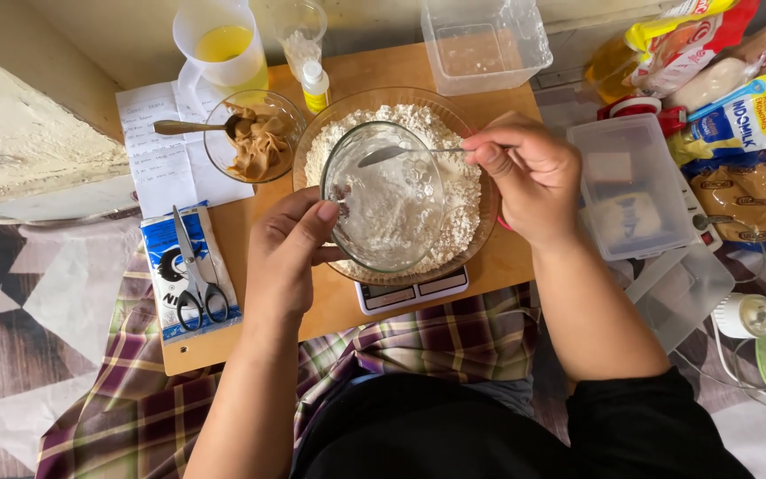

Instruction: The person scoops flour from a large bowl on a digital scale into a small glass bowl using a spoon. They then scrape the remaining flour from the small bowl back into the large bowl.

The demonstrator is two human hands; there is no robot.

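So the left hand (290, 253) is wrapped around the near rim of a small clear glass bowl (385, 197), thumb hooked over the edge, tipping it toward the camera. It's dusted white inside and held right over a big amber glass bowl of white flour (467, 182), which sits on a white digital kitchen scale (411, 293).

The right hand (534, 177) is closed in a pinch on the handle of a thin metal spoon (401, 153), with the spoon's head reaching in over the far rim of the small bowl.

All of this is on a light wooden board (250, 266). To the left on the board there's another small glass bowl with tan paste and a spoon stuck in it (256, 137), and black-handled scissors (195, 279) lying on a blue and white packet (166, 266). Behind the flour stand a jug of yellow liquid (222, 44) and a small yellow-capped dropper bottle (315, 84). Off to the right, beside the board, there's a clear plastic tub with a lid (631, 186).
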